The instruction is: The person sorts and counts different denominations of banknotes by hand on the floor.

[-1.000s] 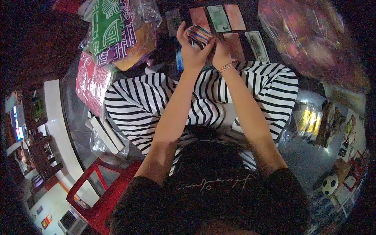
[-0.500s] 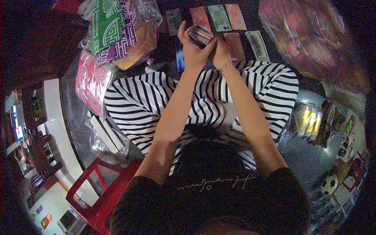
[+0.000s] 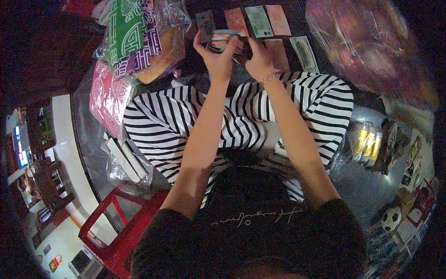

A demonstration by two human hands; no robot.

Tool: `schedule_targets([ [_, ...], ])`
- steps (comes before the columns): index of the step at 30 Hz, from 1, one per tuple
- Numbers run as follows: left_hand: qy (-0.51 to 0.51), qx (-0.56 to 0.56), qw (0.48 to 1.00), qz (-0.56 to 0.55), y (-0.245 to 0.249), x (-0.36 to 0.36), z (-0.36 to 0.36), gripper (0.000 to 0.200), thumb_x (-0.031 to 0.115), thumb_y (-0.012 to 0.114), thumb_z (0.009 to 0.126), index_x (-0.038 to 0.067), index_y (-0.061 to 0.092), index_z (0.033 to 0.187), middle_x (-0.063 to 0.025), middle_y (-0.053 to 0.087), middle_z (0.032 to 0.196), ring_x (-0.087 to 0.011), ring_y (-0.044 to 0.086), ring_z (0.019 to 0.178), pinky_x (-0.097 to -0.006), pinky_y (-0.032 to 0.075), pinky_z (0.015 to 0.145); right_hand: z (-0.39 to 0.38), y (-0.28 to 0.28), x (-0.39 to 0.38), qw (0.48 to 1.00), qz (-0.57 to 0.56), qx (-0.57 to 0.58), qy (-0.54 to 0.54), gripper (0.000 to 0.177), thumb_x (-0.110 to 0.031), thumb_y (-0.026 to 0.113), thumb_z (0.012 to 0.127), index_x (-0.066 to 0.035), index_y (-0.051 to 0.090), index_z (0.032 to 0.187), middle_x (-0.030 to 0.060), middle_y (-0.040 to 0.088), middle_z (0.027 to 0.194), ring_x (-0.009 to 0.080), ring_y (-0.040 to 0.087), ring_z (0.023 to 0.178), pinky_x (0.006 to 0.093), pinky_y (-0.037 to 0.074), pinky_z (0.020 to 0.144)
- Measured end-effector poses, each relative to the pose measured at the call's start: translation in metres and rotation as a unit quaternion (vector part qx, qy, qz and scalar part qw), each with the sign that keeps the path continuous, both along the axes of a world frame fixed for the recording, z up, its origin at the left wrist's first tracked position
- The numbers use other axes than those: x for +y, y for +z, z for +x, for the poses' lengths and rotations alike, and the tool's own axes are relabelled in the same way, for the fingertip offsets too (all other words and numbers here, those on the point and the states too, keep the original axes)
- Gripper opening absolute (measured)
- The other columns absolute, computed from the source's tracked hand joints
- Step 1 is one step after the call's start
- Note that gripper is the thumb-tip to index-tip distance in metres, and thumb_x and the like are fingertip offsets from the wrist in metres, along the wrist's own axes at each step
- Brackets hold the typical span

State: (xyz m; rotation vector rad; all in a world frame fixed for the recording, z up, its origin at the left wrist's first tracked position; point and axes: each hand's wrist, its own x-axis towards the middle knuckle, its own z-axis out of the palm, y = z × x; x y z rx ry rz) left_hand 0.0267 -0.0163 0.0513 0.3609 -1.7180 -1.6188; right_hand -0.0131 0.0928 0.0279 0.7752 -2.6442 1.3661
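My left hand (image 3: pixel 217 59) grips a thick stack of paper banknotes (image 3: pixel 224 36), its thumb across the top and fingers round the far left side. Close by on the right, my right hand (image 3: pixel 260 60) has its thumb and forefinger bent toward the stack's right end. A dark patch lies between its fingertips, too dim to make out. Beyond the hands, single notes lie in rows: a dark grey one (image 3: pixel 205 24), an orange-red one (image 3: pixel 235 21), a green one (image 3: pixel 259 21) and a peach one (image 3: pixel 278 19). Nearer lie a reddish-brown note (image 3: pixel 277 54) and a pale note marked 100 (image 3: pixel 304 54).
Plastic-wrapped green and purple packs (image 3: pixel 132 37) and a pink pack (image 3: pixel 107 95) lie at left. A large clear plastic bag (image 3: pixel 357 42) sits at right, above yellow-gold packets (image 3: pixel 367 143). Striped trouser legs (image 3: pixel 320 95) are folded below; a red stool (image 3: pixel 134 232) stands lower left.
My left hand has shifted left with the stack, its thumb now over the notes. My right hand has moved slightly left and its forefinger points up. The blue note is now mostly hidden behind my left hand.
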Motion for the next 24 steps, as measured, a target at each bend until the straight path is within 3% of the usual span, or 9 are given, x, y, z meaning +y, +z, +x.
schedule_targets([
  [2, 0.005, 0.006, 0.98, 0.2, 0.003, -0.002, 0.003, 0.082, 0.012, 0.075, 0.069, 0.003, 0.019, 0.127, -0.0129, 0.05, 0.104, -0.019, 0.049, 0.096, -0.031, 0.038, 0.089, 0.0, 0.014, 0.005, 0.999, -0.001, -0.012, 0.03, 0.043, -0.006, 0.058, 0.07, -0.001, 0.048, 0.111, 0.0198, 0.053, 0.111, 0.0345, 0.05, 0.105, 0.0394, 0.04, 0.091],
  [6, -0.016, -0.022, 0.947, 0.32, 0.001, -0.007, 0.001, 0.082, 0.012, 0.074, 0.071, 0.004, 0.014, 0.126, -0.012, 0.048, 0.106, -0.0164, 0.048, 0.096, -0.0303, 0.038, 0.087, -0.001, 0.024, 0.006, 0.997, 0.039, -0.028, 0.064, 0.045, -0.014, 0.063, 0.068, -0.007, 0.051, 0.11, 0.0155, 0.054, 0.11, 0.0329, 0.051, 0.101, 0.0399, 0.043, 0.087],
  [13, -0.07, -0.015, 0.925, 0.373, -0.001, -0.003, 0.001, 0.091, 0.012, 0.075, 0.07, 0.012, 0.005, 0.128, -0.0098, 0.044, 0.115, -0.0177, 0.046, 0.103, -0.0331, 0.037, 0.088, -0.001, 0.021, 0.007, 0.997, 0.058, 0.016, 0.04, 0.046, -0.023, 0.064, 0.068, -0.008, 0.052, 0.11, 0.0153, 0.057, 0.106, 0.0329, 0.054, 0.097, 0.0403, 0.045, 0.082],
  [15, -0.035, -0.033, 0.903, 0.427, 0.002, -0.001, 0.002, 0.092, 0.019, 0.075, 0.07, 0.016, 0.005, 0.13, -0.0093, 0.042, 0.119, -0.0202, 0.043, 0.106, -0.0376, 0.035, 0.088, -0.002, 0.021, 0.005, 0.998, 0.049, -0.035, 0.002, 0.046, -0.027, 0.065, 0.068, -0.008, 0.053, 0.108, 0.0153, 0.059, 0.1, 0.0331, 0.057, 0.092, 0.0404, 0.046, 0.081],
  [19, -0.02, -0.036, 0.902, 0.43, 0.005, -0.008, 0.005, 0.092, 0.029, 0.073, 0.072, 0.019, 0.003, 0.131, -0.0094, 0.04, 0.121, -0.0226, 0.041, 0.108, -0.0418, 0.032, 0.088, -0.003, 0.033, 0.007, 0.992, 0.039, -0.123, -0.01, 0.042, -0.025, 0.067, 0.066, -0.006, 0.057, 0.102, 0.0172, 0.06, 0.096, 0.0319, 0.057, 0.093, 0.0384, 0.046, 0.077],
  [22, -0.008, 0.002, 0.921, 0.39, -0.004, -0.017, 0.006, 0.084, 0.037, 0.066, 0.076, 0.02, 0.005, 0.132, -0.009, 0.041, 0.121, -0.0247, 0.041, 0.107, -0.0437, 0.03, 0.087, -0.005, 0.03, 0.005, 0.992, 0.081, -0.091, -0.033, 0.042, -0.023, 0.065, 0.069, -0.007, 0.055, 0.106, 0.0175, 0.059, 0.097, 0.0328, 0.057, 0.093, 0.0384, 0.047, 0.077],
  [24, 0.025, -0.052, 0.931, 0.36, -0.009, -0.021, 0.008, 0.077, 0.036, 0.06, 0.078, 0.018, 0.008, 0.131, -0.0089, 0.041, 0.121, -0.0244, 0.041, 0.106, -0.0424, 0.03, 0.087, -0.009, 0.006, 0.001, 0.984, 0.176, -0.028, -0.025, 0.042, -0.019, 0.062, 0.072, -0.007, 0.05, 0.11, 0.0163, 0.056, 0.104, 0.0339, 0.056, 0.096, 0.0402, 0.047, 0.078],
])
